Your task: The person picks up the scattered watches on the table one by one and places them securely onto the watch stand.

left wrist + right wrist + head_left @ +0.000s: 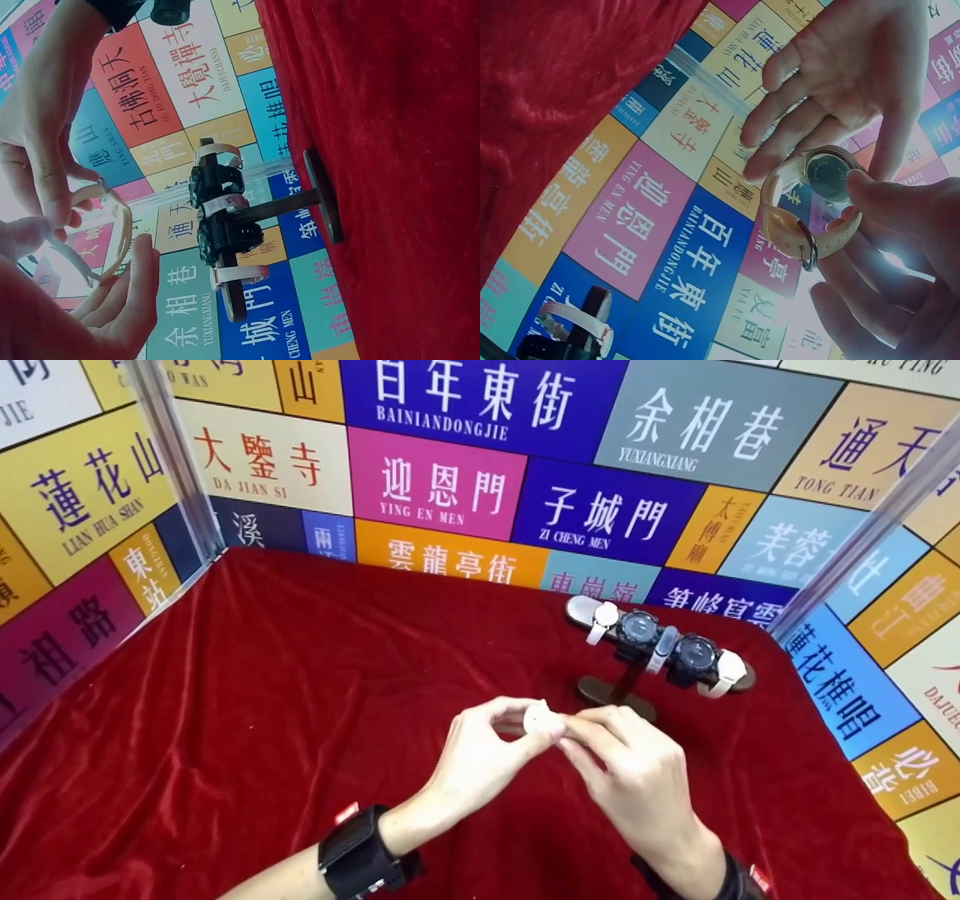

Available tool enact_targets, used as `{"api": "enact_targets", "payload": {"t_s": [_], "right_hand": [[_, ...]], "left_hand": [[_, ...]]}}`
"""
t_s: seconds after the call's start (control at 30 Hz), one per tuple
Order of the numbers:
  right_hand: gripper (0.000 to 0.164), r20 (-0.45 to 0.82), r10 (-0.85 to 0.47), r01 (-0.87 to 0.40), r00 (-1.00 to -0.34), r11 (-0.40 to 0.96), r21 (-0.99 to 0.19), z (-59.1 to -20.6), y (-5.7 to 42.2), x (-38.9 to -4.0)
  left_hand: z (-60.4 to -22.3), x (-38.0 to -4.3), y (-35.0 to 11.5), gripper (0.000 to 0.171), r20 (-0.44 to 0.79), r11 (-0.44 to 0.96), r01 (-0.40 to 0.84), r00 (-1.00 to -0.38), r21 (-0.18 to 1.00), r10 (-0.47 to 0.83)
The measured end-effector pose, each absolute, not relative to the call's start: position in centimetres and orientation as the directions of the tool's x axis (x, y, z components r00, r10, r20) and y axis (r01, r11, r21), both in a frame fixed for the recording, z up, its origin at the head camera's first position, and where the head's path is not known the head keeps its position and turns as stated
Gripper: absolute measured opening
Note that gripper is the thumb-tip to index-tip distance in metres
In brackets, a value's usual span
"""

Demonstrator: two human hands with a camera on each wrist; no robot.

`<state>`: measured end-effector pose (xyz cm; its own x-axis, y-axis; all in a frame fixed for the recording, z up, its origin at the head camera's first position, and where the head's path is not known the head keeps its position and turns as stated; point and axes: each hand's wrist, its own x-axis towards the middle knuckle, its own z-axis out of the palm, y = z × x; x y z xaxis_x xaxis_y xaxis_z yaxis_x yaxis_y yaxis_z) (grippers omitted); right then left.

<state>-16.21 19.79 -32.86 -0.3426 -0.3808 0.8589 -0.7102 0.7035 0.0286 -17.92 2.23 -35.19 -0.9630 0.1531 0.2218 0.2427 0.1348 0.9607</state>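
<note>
Between my two hands is a wristwatch [538, 718] with a white face and a pale strap. The strap [780, 217] is looped round through its metal buckle, and the round metal case back [829, 177] shows in the right wrist view. My left hand [476, 750] holds the watch by its case, thumb at the face edge and fingers behind. My right hand [634, 765] pinches the case's side with thumb and forefinger, though the fingertips are partly hidden in the head view. The watch is held above the red cloth [300, 720].
A dark watch stand [619, 694] at the right back carries several watches, among them a black watch [696, 652] and a white watch [727, 669]. Panels with large lettering [442, 480] wall the back and sides. Clear corner posts [176, 457] rise at the edges.
</note>
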Motion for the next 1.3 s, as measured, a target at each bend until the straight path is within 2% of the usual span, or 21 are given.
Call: {"api": "enact_targets", "payload": {"t_s": [0.17,0.37,0.5,0.63,0.7,0.8,0.9,1.0,1.13,1.3], "right_hand": [[0.030,0.860,-0.373,-0.714,-0.349,0.700,0.014,-33.6,20.3,-16.5],[0.034,0.812,-0.329,-0.653,-0.483,0.753,-0.084,-33.8,22.6,-16.9],[0.032,0.806,-0.260,-0.557,-0.531,0.825,-0.100,-33.1,26.1,-17.5],[0.041,0.813,-0.148,-0.473,-0.563,0.864,-0.170,-32.3,30.2,-18.3],[0.048,0.783,-0.060,-0.416,-0.619,0.870,-0.263,-31.8,32.2,-18.8],[0.057,0.704,0.059,-0.306,-0.707,0.873,-0.380,-31.3,34.9,-19.6],[0.057,0.632,0.116,-0.215,-0.766,0.880,-0.423,-31.9,36.8,-20.6],[0.050,0.592,0.142,-0.161,-0.794,0.889,-0.429,-33.1,37.9,-21.5],[0.045,0.569,0.175,-0.104,-0.804,0.900,-0.423,-34.3,38.1,-22.1],[0.043,0.563,0.194,-0.098,-0.803,0.889,-0.447,-34.4,37.8,-22.5]], "left_hand": [[-35.4,-19.1,2.3,0.041,0.230,0.171,0.266,-0.951,0.949,0.205],[-35.5,-21.9,2.5,0.040,0.284,0.265,0.350,-0.924,0.899,0.255],[-35.4,-24.9,2.5,0.041,0.331,0.348,0.441,-0.883,0.827,0.333],[-34.5,-28.6,2.4,0.041,0.356,0.430,0.560,-0.809,0.709,0.468],[-33.6,-30.6,2.4,0.039,0.370,0.477,0.613,-0.777,0.630,0.509],[-32.1,-33.1,2.7,0.039,0.367,0.563,0.633,-0.771,0.532,0.521],[-31.4,-35.3,3.2,0.039,0.368,0.634,0.649,-0.760,0.420,0.535],[-31.2,-37.1,4.2,0.032,0.375,0.658,0.680,-0.730,0.324,0.571],[-31.2,-38.9,5.7,0.030,0.337,0.613,0.703,-0.711,0.360,0.618],[-30.6,-39.6,6.9,0.043,0.271,0.569,0.710,-0.693,0.415,0.668]]}}
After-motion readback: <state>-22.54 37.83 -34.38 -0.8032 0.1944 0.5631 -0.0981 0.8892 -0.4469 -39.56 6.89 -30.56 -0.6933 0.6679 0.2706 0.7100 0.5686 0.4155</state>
